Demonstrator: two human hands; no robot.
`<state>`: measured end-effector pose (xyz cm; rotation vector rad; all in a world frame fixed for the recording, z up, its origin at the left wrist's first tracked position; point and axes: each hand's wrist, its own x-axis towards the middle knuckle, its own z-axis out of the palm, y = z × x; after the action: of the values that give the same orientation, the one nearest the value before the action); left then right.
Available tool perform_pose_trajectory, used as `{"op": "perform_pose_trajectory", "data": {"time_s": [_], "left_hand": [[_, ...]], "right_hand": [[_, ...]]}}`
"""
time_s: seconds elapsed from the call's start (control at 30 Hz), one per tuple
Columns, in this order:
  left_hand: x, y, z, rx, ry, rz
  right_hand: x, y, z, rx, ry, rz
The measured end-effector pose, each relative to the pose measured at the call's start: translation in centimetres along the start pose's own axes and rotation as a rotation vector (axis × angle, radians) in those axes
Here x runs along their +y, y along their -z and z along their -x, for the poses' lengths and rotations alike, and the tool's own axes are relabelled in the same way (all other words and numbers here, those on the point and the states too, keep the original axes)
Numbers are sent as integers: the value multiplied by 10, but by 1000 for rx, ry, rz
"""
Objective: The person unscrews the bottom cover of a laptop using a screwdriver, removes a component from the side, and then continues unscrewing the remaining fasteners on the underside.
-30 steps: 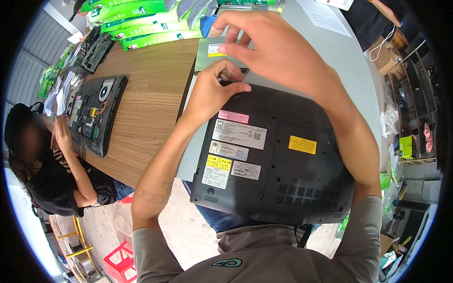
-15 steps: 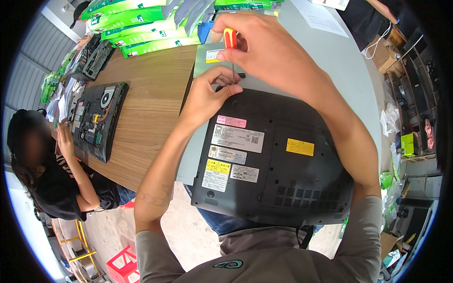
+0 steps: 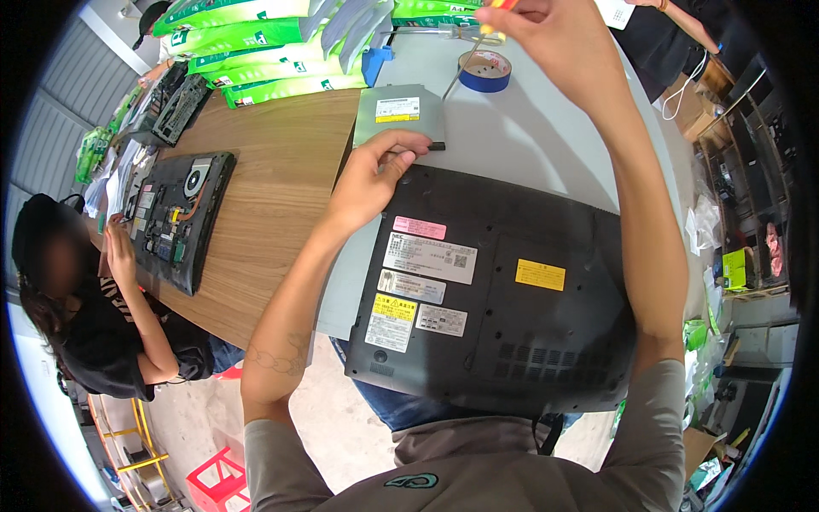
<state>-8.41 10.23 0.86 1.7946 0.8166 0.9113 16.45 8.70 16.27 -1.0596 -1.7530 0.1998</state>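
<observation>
Optical drive: I see the flat grey optical drive (image 3: 398,113) lying on the grey table top (image 3: 546,145), just past the far left corner of the upturned black laptop (image 3: 503,299); its long side runs roughly left to right, its black front edge toward the laptop.
Left hand: my left hand (image 3: 375,171) is the nearer one; fingers curled and pinching the drive's near edge at the laptop's corner; it reaches forward, away from me.
Right hand: my right hand (image 3: 554,43) is raised well above the table, closed around a screwdriver (image 3: 467,55) with a red and yellow handle, its shaft slanting down and left toward the drive.
Around: a roll of blue tape (image 3: 485,70) just right of the drive; green packages (image 3: 256,34) beyond; an opened laptop (image 3: 179,218) on the wooden table, well apart.
In the way: nothing between hand and drive; a seated person (image 3: 94,316) at far left, clear of my arms.
</observation>
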Motion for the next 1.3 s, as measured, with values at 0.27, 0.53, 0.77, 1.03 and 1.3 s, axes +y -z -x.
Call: {"op": "perform_pose_trajectory", "data": {"time_s": [0.27, 0.53, 0.77, 1.03, 1.3], "left_hand": [[-6, -7, -3, 23, 61, -130], [-12, -4, -3, 32, 23, -98], [-19, 19, -8, -103, 85, 223], [-8, 38, -5, -236, 59, 145], [-12, 43, -6, -131, 144, 136]], "right_hand": [[125, -4, 7, 131, 78, 329], [132, 1, 7, 132, 66, 405], [51, -20, 4, -117, -68, -33], [21, -64, 22, -307, 196, -34], [7, -74, 29, -318, 224, -75]]}}
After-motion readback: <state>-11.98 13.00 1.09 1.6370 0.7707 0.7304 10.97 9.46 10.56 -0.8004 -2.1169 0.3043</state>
